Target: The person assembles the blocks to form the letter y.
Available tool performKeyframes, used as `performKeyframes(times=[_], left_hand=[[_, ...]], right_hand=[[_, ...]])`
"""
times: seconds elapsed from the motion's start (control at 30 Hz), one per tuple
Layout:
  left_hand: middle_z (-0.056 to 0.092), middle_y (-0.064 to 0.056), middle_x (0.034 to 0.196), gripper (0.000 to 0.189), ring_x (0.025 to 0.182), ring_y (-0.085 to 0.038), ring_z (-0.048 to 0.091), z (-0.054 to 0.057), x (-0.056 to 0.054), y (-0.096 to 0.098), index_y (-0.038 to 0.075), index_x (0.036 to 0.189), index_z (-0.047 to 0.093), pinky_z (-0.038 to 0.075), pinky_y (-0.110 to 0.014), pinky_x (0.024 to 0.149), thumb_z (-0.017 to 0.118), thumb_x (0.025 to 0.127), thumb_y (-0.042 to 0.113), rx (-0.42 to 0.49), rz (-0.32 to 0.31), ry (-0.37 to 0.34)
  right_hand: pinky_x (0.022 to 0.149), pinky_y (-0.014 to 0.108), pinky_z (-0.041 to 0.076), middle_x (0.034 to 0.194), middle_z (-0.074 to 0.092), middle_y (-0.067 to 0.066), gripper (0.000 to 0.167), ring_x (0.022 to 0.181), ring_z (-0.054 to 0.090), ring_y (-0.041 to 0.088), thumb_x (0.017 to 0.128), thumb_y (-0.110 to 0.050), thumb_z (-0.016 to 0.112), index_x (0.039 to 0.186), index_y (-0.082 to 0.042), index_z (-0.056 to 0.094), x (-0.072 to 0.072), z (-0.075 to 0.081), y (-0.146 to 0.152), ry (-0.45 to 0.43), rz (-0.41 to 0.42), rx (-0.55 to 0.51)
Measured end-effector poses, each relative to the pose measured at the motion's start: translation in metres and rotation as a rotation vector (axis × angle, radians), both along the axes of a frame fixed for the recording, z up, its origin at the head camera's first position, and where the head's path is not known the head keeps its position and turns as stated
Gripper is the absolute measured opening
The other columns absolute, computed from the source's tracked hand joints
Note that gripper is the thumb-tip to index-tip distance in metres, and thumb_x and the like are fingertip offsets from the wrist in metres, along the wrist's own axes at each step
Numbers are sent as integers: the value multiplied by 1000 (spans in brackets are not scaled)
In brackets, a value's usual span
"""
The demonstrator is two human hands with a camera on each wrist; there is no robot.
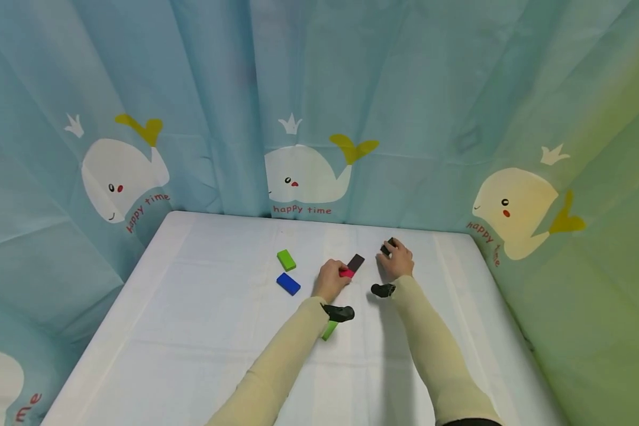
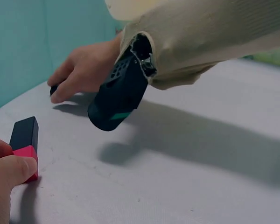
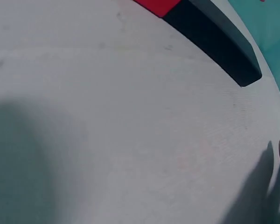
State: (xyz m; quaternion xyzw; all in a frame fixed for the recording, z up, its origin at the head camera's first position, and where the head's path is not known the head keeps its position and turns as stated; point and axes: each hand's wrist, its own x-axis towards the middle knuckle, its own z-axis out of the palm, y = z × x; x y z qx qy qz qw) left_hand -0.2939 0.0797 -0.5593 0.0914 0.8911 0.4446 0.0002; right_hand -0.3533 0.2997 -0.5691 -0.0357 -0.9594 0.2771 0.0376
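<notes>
The left hand (image 1: 330, 281) pinches the pink block (image 1: 346, 273), which touches the black block (image 1: 355, 262) end to end; the right hand (image 1: 396, 260) curls round a small dark block (image 1: 387, 248) just to the right

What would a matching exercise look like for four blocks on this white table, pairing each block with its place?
Things:
1. flat blue rectangular block
2. flat pink rectangular block
3. flat dark brown rectangular block
4. small black block

Places:
A. under the right hand's fingers
B. pinched by the left hand
C. end to end with the pink block, on its far side
D. lying free, just in front of the flat green rectangular block

Pairs: 1-D, 2-B, 3-C, 4-A
</notes>
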Motion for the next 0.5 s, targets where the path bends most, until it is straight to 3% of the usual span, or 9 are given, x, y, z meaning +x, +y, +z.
performKeyframes(times=[0.17,0.33,0.5], left_hand=[[60,-6,98,23,88,-16,56,1,2,0,4,105,71,48,-28,80,78,84,11,-4,-2,-3],[61,-7,97,22,88,-17,56,1,2,0,3,104,71,48,-29,79,78,84,10,-6,-2,17],[61,-7,98,22,88,-16,56,1,2,0,4,104,71,49,-29,78,78,84,10,-7,0,18]], right_hand=[[102,68,23,153,31,21,54,135,24,53,96,-29,56,143,-3,49,3,-7,-3,57,-26,-3],[103,66,24,147,38,23,52,133,30,50,94,-29,60,138,-2,54,5,-5,-7,133,18,-39],[101,69,26,148,38,26,54,132,32,52,92,-25,64,139,-2,52,8,1,-6,104,68,5]])
